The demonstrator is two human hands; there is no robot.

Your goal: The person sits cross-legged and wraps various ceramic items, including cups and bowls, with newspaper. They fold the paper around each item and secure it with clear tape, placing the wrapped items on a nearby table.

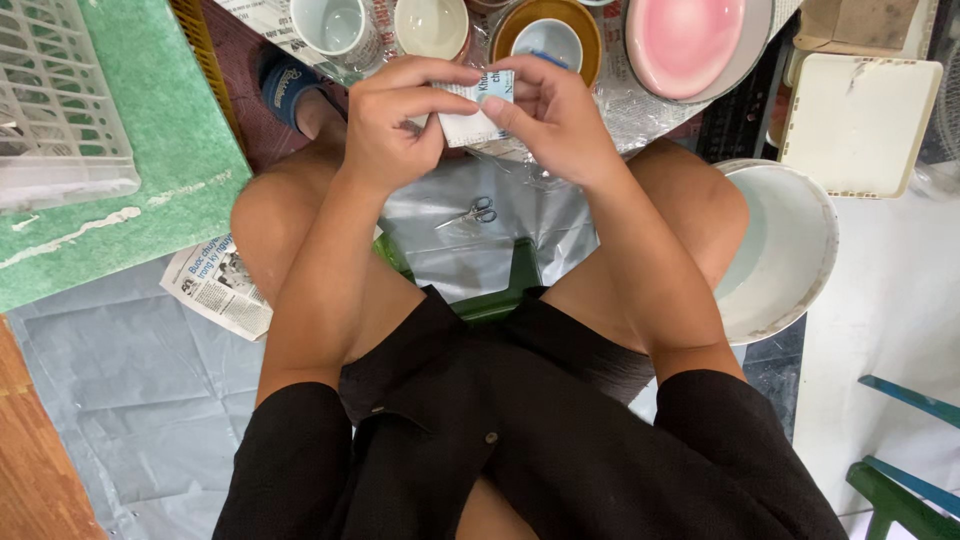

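Directly below me, both hands hold a small white paper packet (477,112) above my knees. My left hand (395,125) pinches its left edge with closed fingers; my right hand (555,115) grips its right side. Small scissors (472,213) lie on the grey sheet (130,370) beneath. Cups (330,25) and a pink bowl (685,40) sit beyond, a white bucket (790,250) beside my right knee.

Soft, even daylight filled your view from above, bright without harsh shadows. Only faint shade fell beneath your forearms onto the grey plastic sheet (140,380), which showed a mild sheen along its creases. The pink plate (685,40) carried a gentle glare. Your black shirt (520,450) lost detail in its darkness. Focus held sharp throughout, with slight wide-angle stretching toward the edges.
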